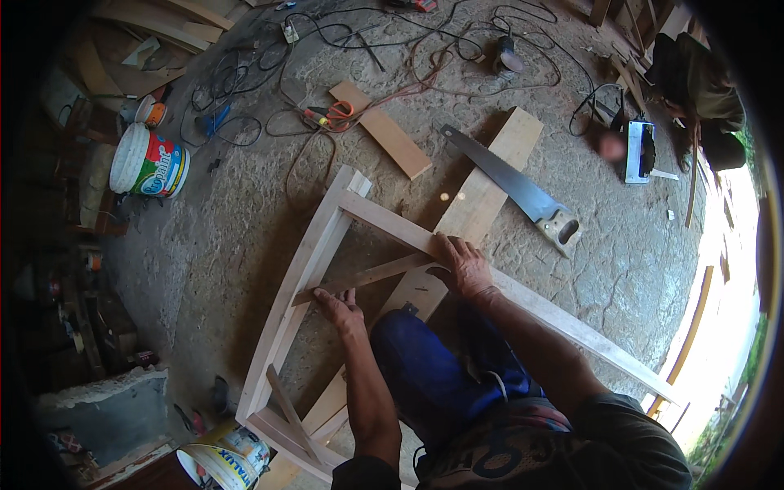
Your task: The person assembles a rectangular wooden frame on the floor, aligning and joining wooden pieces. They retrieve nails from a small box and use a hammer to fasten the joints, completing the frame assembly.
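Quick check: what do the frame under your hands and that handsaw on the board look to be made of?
The frame looks like bare, unfinished pale wood: visible grain, no paint or sheen. The handsaw seems to have a dark steel blade, dull rather than polished, and a light handle, probably wood, though plastic cannot be ruled out. It lies on a pale wooden board.

Both forearms come in from the lower edge, bare to above the elbow, and reach forward and away from the body. The left forearm runs nearly straight up the picture, wrist a little bent, and ends in the left hand [341,309], which lies palm down with the fingers close together and stretched forward, thumb tucked beside them. The right arm is bent at the elbow and angles up and to the left, crossing over the blue-clad knee. The right hand [464,263] is also palm down, fingers spread and pressed flat, knuckles raised. Neither hand is curled closed; the two hands lie near each other, apart.
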A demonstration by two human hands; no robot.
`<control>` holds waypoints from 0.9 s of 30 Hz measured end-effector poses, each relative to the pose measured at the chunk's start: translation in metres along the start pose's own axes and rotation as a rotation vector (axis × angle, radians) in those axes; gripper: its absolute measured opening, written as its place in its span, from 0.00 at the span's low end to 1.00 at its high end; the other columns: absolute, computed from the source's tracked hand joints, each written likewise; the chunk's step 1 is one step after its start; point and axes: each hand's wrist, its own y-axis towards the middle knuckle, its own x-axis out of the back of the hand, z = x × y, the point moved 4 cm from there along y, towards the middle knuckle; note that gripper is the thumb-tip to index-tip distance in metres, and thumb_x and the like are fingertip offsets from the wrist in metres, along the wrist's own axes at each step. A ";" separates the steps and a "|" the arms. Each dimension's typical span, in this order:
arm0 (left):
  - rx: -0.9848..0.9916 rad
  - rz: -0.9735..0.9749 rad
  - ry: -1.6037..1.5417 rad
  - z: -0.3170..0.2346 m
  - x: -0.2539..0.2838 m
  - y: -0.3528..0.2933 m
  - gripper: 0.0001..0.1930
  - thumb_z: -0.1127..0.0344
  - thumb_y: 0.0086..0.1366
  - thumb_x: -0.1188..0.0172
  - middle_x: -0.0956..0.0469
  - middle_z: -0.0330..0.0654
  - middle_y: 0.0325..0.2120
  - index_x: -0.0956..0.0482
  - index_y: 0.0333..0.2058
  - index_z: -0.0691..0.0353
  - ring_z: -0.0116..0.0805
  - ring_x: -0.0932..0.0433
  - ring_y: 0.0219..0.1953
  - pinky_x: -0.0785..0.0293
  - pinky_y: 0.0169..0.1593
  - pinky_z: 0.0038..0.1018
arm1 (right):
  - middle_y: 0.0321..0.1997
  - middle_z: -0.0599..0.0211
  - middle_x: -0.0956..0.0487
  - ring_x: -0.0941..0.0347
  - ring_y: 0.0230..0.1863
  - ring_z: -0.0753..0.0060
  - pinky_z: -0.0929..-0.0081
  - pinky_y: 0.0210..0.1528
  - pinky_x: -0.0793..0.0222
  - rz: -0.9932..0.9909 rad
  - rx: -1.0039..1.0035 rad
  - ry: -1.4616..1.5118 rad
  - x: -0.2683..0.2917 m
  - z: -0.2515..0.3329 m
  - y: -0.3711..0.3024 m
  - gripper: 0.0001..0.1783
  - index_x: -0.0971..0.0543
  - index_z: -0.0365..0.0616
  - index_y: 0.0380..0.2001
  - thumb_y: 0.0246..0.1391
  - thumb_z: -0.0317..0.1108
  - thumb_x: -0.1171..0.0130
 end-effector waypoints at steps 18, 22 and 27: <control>-0.055 0.141 0.014 0.023 0.024 0.024 0.45 0.35 0.67 0.43 0.38 0.53 0.66 0.50 0.72 0.54 0.53 0.41 0.70 0.41 0.73 0.51 | 0.51 0.61 0.26 0.24 0.53 0.51 0.51 0.50 0.28 0.107 -0.186 -0.033 0.001 0.009 0.014 0.36 0.36 0.56 0.66 0.56 0.45 0.35; -0.026 0.063 -0.016 0.026 0.001 0.007 0.46 0.35 0.66 0.40 0.39 0.52 0.66 0.51 0.72 0.49 0.56 0.41 0.70 0.45 0.72 0.56 | 0.51 0.56 0.24 0.22 0.48 0.40 0.44 0.44 0.25 0.081 -0.168 0.012 -0.002 -0.004 0.015 0.35 0.35 0.57 0.61 0.55 0.52 0.33; -0.007 0.024 -0.067 0.015 0.018 0.011 0.47 0.36 0.65 0.38 0.42 0.51 0.67 0.53 0.73 0.47 0.58 0.40 0.69 0.40 0.69 0.61 | 0.49 0.56 0.23 0.21 0.45 0.36 0.43 0.41 0.25 0.076 -0.127 -0.027 -0.007 0.015 0.017 0.33 0.33 0.56 0.57 0.54 0.53 0.32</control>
